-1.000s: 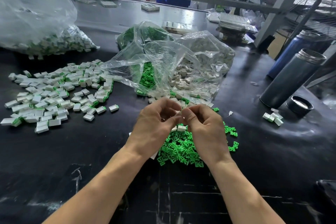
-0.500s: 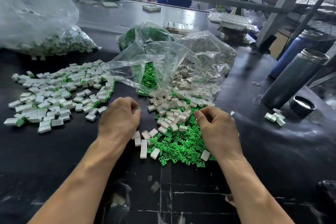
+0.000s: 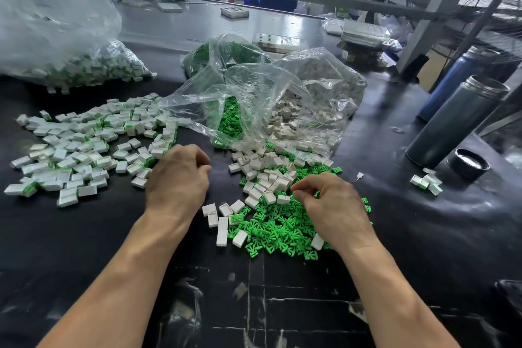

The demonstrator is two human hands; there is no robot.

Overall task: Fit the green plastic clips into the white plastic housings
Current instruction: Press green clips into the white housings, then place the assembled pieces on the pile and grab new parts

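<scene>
Loose green clips (image 3: 278, 230) lie in a heap at the table's middle, with bare white housings (image 3: 262, 178) scattered over its far side. My right hand (image 3: 333, 209) rests palm down on the heap. Its thumb and forefinger are slightly apart at a white housing (image 3: 282, 199), with nothing visible between them. My left hand (image 3: 178, 178) hovers palm down at the right edge of the pile of fitted housings (image 3: 82, 150), which are white with green ends. Its fingers curl under and hide whatever is beneath them.
Two clear bags (image 3: 254, 99) lie open behind the heap, one with green clips and one with white housings. A big bag of fitted parts (image 3: 65, 45) is at far left. Two metal flasks (image 3: 457, 118) and a lid (image 3: 469, 162) stand right, near three stray parts (image 3: 426, 182).
My hands, joined over the heap a second ago, have parted. The left went left to the fitted pile; the right dropped onto the green clips.
</scene>
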